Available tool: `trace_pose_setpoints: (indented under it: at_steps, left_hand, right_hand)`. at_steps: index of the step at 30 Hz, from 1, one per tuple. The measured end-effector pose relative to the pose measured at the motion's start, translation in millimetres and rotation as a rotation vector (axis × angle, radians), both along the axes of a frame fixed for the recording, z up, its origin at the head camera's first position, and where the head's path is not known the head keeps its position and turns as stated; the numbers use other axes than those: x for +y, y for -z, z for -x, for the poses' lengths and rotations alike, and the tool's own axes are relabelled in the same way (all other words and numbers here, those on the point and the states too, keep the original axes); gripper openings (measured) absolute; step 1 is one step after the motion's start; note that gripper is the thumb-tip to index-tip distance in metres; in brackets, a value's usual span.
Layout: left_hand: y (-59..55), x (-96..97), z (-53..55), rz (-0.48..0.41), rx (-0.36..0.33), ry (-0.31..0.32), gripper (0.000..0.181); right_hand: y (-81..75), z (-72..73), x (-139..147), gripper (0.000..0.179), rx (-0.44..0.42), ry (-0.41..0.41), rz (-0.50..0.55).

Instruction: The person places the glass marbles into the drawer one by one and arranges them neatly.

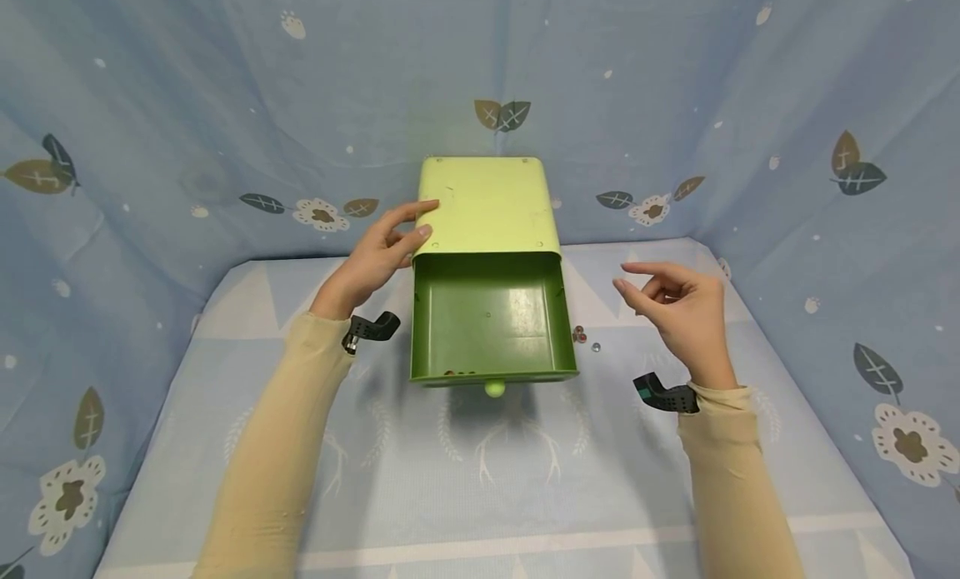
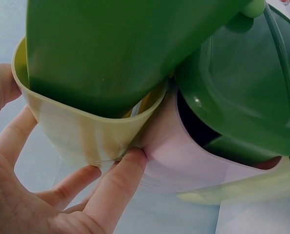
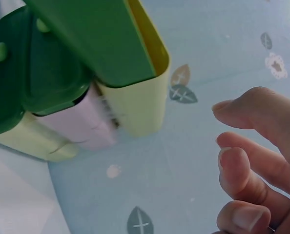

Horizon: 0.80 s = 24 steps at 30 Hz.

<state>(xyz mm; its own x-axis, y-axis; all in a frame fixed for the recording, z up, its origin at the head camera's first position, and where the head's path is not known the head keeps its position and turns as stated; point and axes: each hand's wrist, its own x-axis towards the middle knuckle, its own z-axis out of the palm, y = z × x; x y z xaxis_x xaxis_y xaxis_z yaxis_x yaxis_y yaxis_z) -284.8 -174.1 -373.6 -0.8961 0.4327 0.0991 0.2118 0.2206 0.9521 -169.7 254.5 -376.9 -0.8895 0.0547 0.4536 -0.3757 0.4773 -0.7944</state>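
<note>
Now, nearest me over the patterned cloth [image 1: 480,496], the pale green knob [image 1: 494,388] of the dark green drawer [image 1: 525,337] faces my way, with a few reddish bits [image 1: 450,372] showing just inside its front wall. Just off the drawer's right side, loose beads [image 1: 580,335] and one clear bead [image 1: 596,346] lie on the cloth. My right hand [image 1: 684,312] hangs above and to their right, thumb and index finger apart, nothing between them. I judge the coming move turns on that relation: the beads lie leftward of this hand and a little nearer me, and it is the closer hand. The pulled-out drawer sits between my hands, its long axis running away from me. Farther off, my left hand [image 1: 371,258] rests loose fingers against the left side of the yellow-green casing [image 1: 487,204], apparently without clasping it; a pink casing [image 2: 184,161] adjoins that one. Behind hangs the blue curtain [image 1: 600,46].
</note>
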Motion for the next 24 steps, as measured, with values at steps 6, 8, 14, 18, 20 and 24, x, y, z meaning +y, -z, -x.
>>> trace_pose_setpoints:
  at_steps: [6,8,14,18,20,24]
  left_hand:
    - [1.3,2.0,-0.1,-0.004,-0.004,0.003,0.053]
    - [2.0,1.9,0.3,-0.001,-0.007,0.001,0.053]
    - [1.7,1.2,-0.4,0.001,-0.009,-0.005,0.053]
    - [0.4,1.6,-1.2,0.004,-0.005,-0.001,0.053]
    - [0.2,1.7,-0.9,0.005,-0.004,-0.002,0.054]
    - [0.3,1.2,-0.4,0.006,-0.006,-0.006,0.054]
  right_hand:
    - [16.6,-4.1,0.9,0.027,-0.030,0.053,-0.051]
    - [21.6,-5.1,2.2,0.027,-0.040,0.063,-0.058]
    - [35.5,-6.4,5.4,0.027,-0.057,0.063,-0.034]
    - [46.9,-8.2,6.7,0.027,-0.075,0.069,-0.026]
    - [53.8,-8.3,7.5,0.025,-0.092,0.073,-0.025]
    - [66.8,-8.0,8.9,0.024,-0.127,0.075,-0.029]
